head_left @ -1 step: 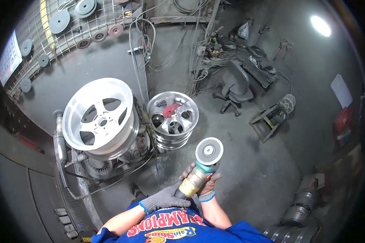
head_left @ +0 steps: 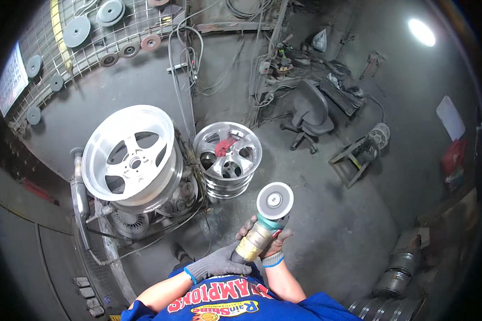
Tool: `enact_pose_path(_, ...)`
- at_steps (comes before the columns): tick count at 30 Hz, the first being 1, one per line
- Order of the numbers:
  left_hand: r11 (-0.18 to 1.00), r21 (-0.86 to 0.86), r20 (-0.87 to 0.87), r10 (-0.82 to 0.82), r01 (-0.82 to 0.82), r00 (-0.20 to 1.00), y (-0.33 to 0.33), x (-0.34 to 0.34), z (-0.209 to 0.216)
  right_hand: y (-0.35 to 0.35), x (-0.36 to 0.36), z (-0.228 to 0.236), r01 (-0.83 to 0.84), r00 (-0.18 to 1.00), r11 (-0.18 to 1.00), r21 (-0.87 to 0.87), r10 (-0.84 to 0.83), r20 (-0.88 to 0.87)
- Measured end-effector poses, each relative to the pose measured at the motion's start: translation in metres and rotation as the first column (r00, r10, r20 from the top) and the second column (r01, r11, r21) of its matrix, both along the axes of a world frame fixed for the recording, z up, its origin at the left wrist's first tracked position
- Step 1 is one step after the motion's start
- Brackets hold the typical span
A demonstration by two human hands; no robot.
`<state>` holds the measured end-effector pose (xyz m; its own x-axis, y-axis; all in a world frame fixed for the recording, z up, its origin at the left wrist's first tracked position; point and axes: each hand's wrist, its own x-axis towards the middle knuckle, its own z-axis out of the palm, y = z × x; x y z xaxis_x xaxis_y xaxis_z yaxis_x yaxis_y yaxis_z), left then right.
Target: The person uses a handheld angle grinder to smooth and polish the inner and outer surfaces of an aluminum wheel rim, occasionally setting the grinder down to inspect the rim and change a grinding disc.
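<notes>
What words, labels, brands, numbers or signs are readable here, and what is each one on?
Blue shirt: large red lettering and a smaller yellow-and-blue logo; readable, but I won't copy the wording.
White sheet at upper left: printed marks, too blurred to read.
Angle grinder: no lettering I can make out.

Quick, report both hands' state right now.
Left hand: closed on the rear end of the angle grinder.
Right hand: holding the same angle grinder farther forward, around its body.
</notes>
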<state>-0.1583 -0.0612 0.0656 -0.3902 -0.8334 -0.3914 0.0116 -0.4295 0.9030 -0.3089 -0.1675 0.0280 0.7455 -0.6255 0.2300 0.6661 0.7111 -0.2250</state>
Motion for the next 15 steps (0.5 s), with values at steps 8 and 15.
enact_pose_path(8, 0.991, -0.103, 0.241, 0.108, -0.085, 0.965, -0.006, -0.010, 0.000, -0.019, -0.008, 0.005, 0.106, 0.984, 0.989, 0.101, -0.090, -0.153)
enact_pose_path(15, 0.986, -0.138, 0.333, 0.133, -0.091, 0.934, -0.006, -0.015, -0.010, -0.041, -0.011, 0.013, 0.232, 0.945, 0.959, 0.161, -0.183, -0.272)
